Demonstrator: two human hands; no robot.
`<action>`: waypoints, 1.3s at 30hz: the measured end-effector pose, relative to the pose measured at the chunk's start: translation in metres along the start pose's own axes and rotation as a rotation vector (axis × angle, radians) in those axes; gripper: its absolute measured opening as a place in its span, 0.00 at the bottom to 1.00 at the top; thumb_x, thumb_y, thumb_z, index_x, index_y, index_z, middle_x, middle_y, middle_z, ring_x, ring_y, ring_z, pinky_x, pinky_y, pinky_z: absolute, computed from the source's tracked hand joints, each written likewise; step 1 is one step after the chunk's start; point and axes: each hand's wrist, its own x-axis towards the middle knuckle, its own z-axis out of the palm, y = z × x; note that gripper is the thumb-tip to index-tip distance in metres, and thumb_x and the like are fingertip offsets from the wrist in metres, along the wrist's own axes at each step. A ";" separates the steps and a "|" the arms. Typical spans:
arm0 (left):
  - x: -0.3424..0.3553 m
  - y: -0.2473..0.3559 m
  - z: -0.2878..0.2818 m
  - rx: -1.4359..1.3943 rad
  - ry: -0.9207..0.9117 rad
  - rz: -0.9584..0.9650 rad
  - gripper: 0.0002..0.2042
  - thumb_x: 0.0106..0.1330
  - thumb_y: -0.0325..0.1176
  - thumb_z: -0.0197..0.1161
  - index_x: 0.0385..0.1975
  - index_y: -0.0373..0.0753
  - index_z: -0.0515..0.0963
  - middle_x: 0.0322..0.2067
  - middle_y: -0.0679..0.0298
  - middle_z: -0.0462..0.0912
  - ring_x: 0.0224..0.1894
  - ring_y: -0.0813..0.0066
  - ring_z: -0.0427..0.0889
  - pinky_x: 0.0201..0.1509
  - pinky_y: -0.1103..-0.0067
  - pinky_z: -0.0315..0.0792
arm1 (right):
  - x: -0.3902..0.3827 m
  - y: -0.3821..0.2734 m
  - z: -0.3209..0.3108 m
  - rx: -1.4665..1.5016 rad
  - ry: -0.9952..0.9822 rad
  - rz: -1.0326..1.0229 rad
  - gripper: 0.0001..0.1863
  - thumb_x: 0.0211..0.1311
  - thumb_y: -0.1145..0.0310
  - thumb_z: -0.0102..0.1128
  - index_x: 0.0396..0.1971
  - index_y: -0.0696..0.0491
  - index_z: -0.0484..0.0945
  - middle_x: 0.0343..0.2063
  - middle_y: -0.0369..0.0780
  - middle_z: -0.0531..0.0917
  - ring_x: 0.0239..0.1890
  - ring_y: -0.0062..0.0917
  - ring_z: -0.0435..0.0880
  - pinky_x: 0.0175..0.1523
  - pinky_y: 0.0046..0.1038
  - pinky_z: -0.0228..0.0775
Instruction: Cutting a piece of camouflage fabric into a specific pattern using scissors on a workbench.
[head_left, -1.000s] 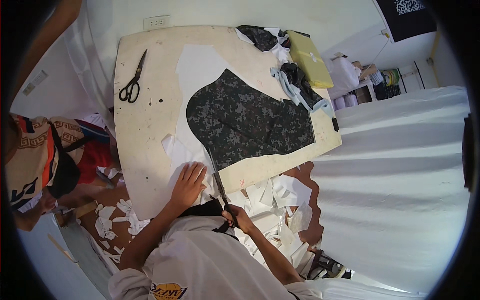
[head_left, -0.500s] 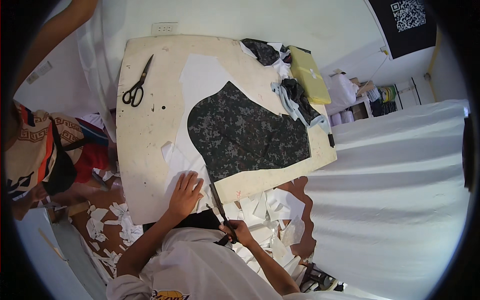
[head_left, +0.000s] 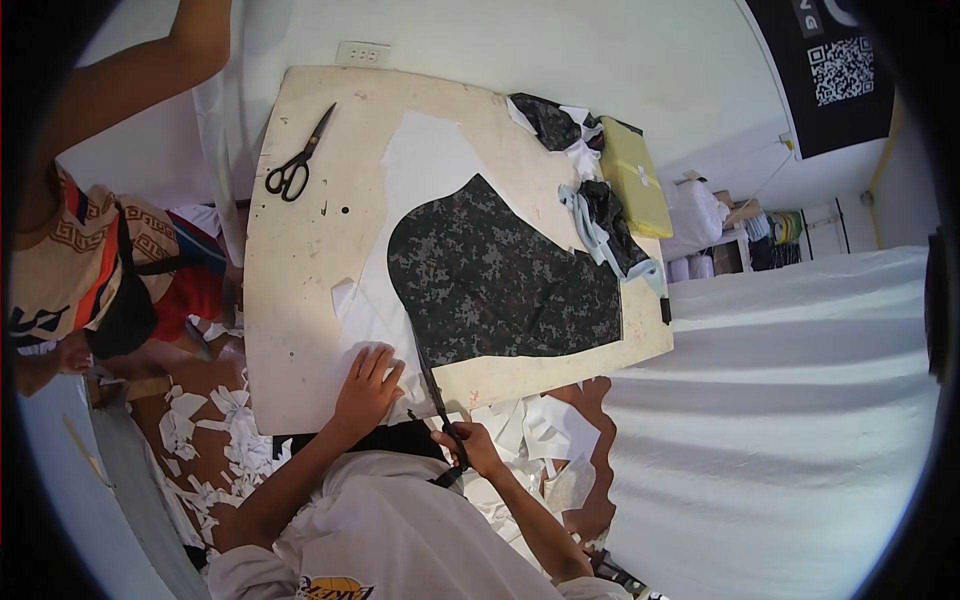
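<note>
While left hand (head_left: 366, 388) lies flat, right hand (head_left: 472, 447) grips scissors (head_left: 436, 400)

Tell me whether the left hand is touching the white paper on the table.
Touching. The head view shows the left hand pressed flat on the white paper beside the camouflage fabric.

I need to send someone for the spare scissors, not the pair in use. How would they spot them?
Look at the pale cutting board on the table, far-left corner near the wall. The spare scissors lie there alone, black-handled, blades shut, apart from the camouflage fabric. No hand touches them, unlike the pair in the right hand.
</note>
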 end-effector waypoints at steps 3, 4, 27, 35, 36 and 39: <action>0.001 0.001 -0.001 -0.009 -0.005 -0.036 0.25 0.57 0.41 0.67 0.54 0.38 0.76 0.60 0.53 0.69 0.67 0.56 0.63 0.73 0.58 0.55 | 0.004 -0.005 -0.012 0.015 -0.027 0.012 0.27 0.55 0.43 0.71 0.23 0.55 0.78 0.12 0.31 0.72 0.14 0.14 0.71 0.21 0.20 0.63; 0.001 0.002 -0.001 -0.009 -0.005 -0.038 0.25 0.57 0.42 0.68 0.53 0.38 0.77 0.60 0.54 0.70 0.67 0.56 0.63 0.73 0.59 0.55 | 0.007 -0.007 -0.016 0.009 -0.029 -0.021 0.27 0.55 0.43 0.71 0.23 0.55 0.78 0.12 0.31 0.72 0.14 0.14 0.71 0.21 0.20 0.63; -0.004 0.005 0.003 -0.015 0.071 -0.032 0.21 0.57 0.41 0.67 0.50 0.39 0.78 0.57 0.55 0.73 0.65 0.58 0.67 0.72 0.60 0.58 | 0.051 -0.054 -0.037 -0.274 -0.047 -0.097 0.26 0.58 0.47 0.69 0.15 0.52 0.72 0.10 0.31 0.71 0.12 0.16 0.71 0.20 0.21 0.62; -0.003 -0.005 -0.006 -0.044 0.054 0.022 0.21 0.54 0.39 0.70 0.49 0.40 0.79 0.56 0.56 0.74 0.63 0.60 0.68 0.69 0.63 0.61 | 0.052 -0.065 -0.010 -0.031 -0.082 -0.101 0.25 0.60 0.49 0.68 0.16 0.52 0.72 0.11 0.32 0.72 0.12 0.16 0.72 0.20 0.21 0.63; -0.004 -0.007 -0.007 -0.035 0.053 0.039 0.21 0.54 0.39 0.70 0.49 0.40 0.79 0.56 0.56 0.74 0.63 0.60 0.68 0.69 0.63 0.61 | 0.055 -0.066 -0.006 -0.002 -0.085 -0.100 0.25 0.61 0.49 0.68 0.16 0.52 0.72 0.11 0.32 0.72 0.12 0.16 0.72 0.20 0.21 0.63; -0.004 -0.015 -0.009 -0.046 0.022 0.093 0.21 0.55 0.39 0.69 0.49 0.40 0.79 0.56 0.57 0.74 0.63 0.60 0.69 0.68 0.63 0.62 | 0.054 -0.067 0.007 0.024 -0.041 -0.111 0.25 0.61 0.49 0.68 0.16 0.53 0.72 0.11 0.33 0.72 0.13 0.17 0.72 0.20 0.21 0.63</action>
